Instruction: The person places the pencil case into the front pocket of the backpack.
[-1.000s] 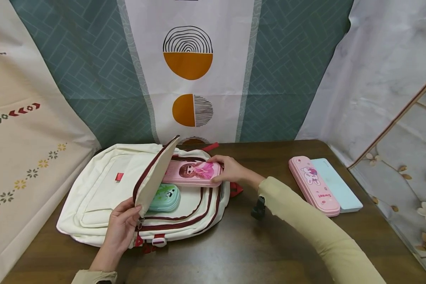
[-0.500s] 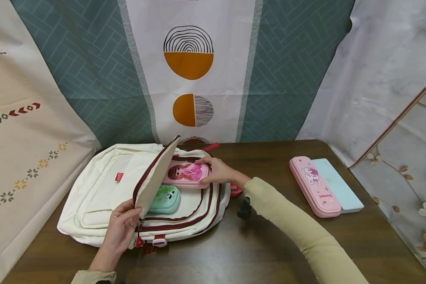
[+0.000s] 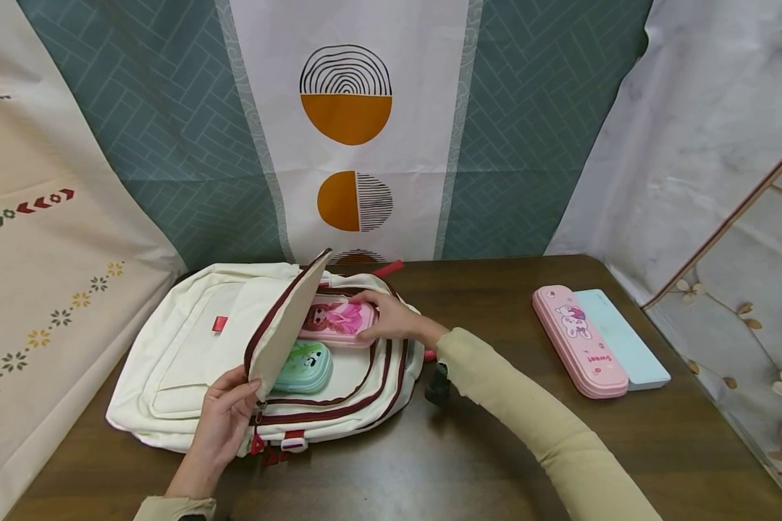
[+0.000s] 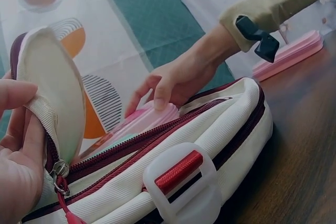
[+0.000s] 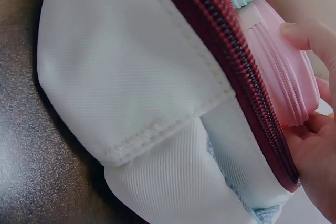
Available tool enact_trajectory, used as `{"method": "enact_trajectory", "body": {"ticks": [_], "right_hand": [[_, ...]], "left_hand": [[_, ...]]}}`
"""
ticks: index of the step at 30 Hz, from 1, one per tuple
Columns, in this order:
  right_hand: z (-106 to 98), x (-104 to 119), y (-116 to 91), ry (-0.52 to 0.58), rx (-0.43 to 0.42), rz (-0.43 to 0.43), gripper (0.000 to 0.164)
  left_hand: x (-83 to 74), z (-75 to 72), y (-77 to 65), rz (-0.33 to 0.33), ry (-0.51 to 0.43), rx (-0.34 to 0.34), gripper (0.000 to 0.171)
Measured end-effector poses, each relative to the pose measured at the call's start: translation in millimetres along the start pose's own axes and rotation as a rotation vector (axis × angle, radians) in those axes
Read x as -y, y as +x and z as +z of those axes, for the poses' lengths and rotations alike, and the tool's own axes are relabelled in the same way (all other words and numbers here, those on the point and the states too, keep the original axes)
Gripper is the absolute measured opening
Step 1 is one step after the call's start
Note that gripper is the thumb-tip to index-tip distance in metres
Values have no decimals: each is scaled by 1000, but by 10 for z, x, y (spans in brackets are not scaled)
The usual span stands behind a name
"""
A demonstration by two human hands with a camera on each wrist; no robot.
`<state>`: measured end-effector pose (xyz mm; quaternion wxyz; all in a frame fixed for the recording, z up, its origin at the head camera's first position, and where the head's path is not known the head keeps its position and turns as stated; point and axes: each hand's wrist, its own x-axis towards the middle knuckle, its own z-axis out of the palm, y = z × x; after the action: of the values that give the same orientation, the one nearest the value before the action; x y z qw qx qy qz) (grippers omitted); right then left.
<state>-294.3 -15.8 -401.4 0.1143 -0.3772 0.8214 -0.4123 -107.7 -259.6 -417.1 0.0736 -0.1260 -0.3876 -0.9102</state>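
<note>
A cream backpack [image 3: 189, 347] with dark red zippers lies on the table, its front pocket unzipped. My left hand [image 3: 224, 412] pinches the edge of the pocket flap [image 3: 287, 325] and holds it raised. With thumb and fingers, my right hand [image 3: 391, 318] grips the end of a pink pencil case [image 3: 339, 320] with a doll picture. That case lies partly under the flap, in the pocket opening; its far end is hidden. Beside it a mint green pencil case [image 3: 305, 367] with a panda sits in the pocket. In the right wrist view, fingers hold the pink case [image 5: 278, 66] near its zipper.
At the table's right side, a pink pencil case with a rabbit [image 3: 580, 340] lies against a pale blue flat case [image 3: 622, 340]. A patterned curtain [image 3: 378, 145] hangs behind the table [image 3: 469, 449]. A white buckle [image 4: 184, 182] hangs on the backpack's near side.
My right hand has moved left with the pink doll pencil case, sliding it further under the flap. My left hand keeps the flap raised in the same place.
</note>
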Motion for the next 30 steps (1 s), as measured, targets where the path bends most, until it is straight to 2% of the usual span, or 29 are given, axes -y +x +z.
{"method": "enact_trajectory", "body": {"ticks": [6, 10, 14, 21, 30], "right_hand": [[-20, -5, -45, -6, 23, 17, 67], [-51, -26, -97, -38, 24, 0, 69], [-71, -59, -147, -43, -1, -14, 70], [-39, -117, -199, 42, -50, 12, 67], [29, -171, -231, -4, -99, 43, 60]], "left_hand": [[22, -11, 6, 15, -21, 3, 41], [32, -21, 5, 19, -34, 9, 41], [35, -28, 3, 25, -40, 12, 42], [39, -27, -3, 31, -54, 14, 43], [33, -32, -4, 28, -57, 13, 42]]}}
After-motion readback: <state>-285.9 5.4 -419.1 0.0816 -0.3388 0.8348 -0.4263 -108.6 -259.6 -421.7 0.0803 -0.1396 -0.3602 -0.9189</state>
